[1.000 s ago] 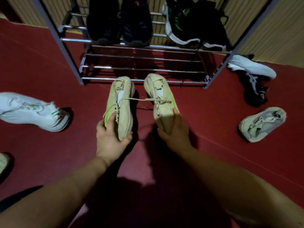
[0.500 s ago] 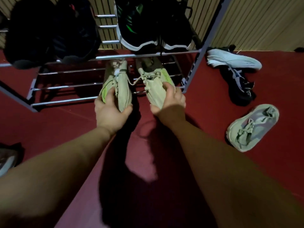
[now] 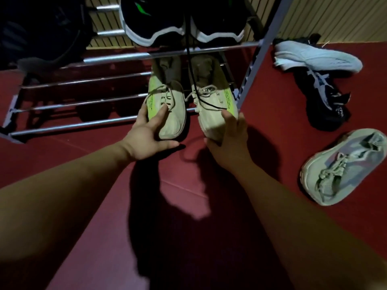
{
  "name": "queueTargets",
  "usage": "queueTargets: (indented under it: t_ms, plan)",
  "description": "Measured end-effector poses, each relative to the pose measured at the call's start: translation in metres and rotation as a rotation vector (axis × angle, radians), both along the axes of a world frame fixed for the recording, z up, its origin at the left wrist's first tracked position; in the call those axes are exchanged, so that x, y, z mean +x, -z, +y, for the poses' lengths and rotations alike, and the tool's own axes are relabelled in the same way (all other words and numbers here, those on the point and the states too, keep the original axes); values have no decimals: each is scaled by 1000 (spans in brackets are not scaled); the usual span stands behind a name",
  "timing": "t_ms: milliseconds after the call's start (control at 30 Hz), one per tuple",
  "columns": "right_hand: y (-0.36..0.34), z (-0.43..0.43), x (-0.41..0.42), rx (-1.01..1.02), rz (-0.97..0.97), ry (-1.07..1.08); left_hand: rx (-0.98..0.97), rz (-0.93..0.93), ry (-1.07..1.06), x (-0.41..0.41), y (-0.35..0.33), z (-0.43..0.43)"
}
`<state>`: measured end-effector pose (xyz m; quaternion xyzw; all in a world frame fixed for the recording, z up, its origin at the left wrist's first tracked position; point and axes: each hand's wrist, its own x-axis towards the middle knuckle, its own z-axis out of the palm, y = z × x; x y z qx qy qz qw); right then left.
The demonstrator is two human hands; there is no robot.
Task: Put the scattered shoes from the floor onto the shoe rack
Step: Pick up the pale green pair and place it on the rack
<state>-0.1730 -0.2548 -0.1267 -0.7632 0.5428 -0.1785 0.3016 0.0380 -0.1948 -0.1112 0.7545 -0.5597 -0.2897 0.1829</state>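
Left grip: the left hand (image 3: 146,135) is curled round the near end of the left beige shoe (image 3: 169,114), thumb on top and fingers beneath.
Right grip: the right hand (image 3: 228,141) clasps the near end of the right beige shoe (image 3: 211,105), thumb on its upper.
Pair: side by side over the lowest rails of the shoe rack (image 3: 73,126), at its right end, with the near ends jutting past the front rail.
Tier above: black white-soled shoes (image 3: 159,32).
Floor (image 3: 188,195): a white shoe (image 3: 318,57), a black shoe (image 3: 326,97) and a grey shoe (image 3: 345,166) lie to the right of the rack.
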Motion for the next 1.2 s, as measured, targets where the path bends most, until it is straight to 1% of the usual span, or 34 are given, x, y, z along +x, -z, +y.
queueTargets:
  t_ms: [67,133,200,267,300,367,433,467,533,600,733,800,833,900,967,1033,1100,1167,1200]
  plan:
    - [1,-1,-7,-26,-4,-26,-11,-17,34,5,-2,2]
    - [0,-4,-12,-62,40,-31,-31,-14,51,7,-6,-1]
    - [0,-10,-9,-116,102,-11,-31,0,58,6,-11,-6]
    - [-5,-20,-3,-195,124,25,-20,13,39,0,-15,-18]
    - [-8,-27,1,-227,124,43,6,1,21,-3,-17,-26]
    - [-16,-42,6,-243,172,36,123,-109,-19,-10,-21,-44]
    - [-23,-52,12,-219,282,2,244,-259,-18,-15,-22,-58]
    - [-24,-54,14,-201,313,-3,275,-314,-1,-16,-20,-62]
    - [-22,-54,18,-165,315,12,300,-370,23,-16,-15,-65]
    - [-18,-54,22,-114,288,26,303,-386,27,-17,-14,-64]
    - [-20,-54,27,54,187,10,275,-371,-1,-24,-15,-56]
    - [-23,-49,17,61,231,-39,229,-319,-31,-27,-14,-45]
    - [-24,-43,8,20,276,-36,200,-277,-52,-31,-12,-36]
    - [-20,-28,-16,-68,360,63,132,-226,-88,-43,-5,-16]
    - [-14,-9,-45,-38,438,223,148,-224,-115,-59,6,6]
    - [-3,10,-79,42,544,372,259,-233,-135,-76,20,30]
    - [3,24,-115,164,658,475,346,-312,-97,-90,32,54]
    - [1,35,-142,319,732,503,382,-393,-4,-100,37,76]
    - [-1,40,-151,363,772,498,400,-411,50,-101,36,86]
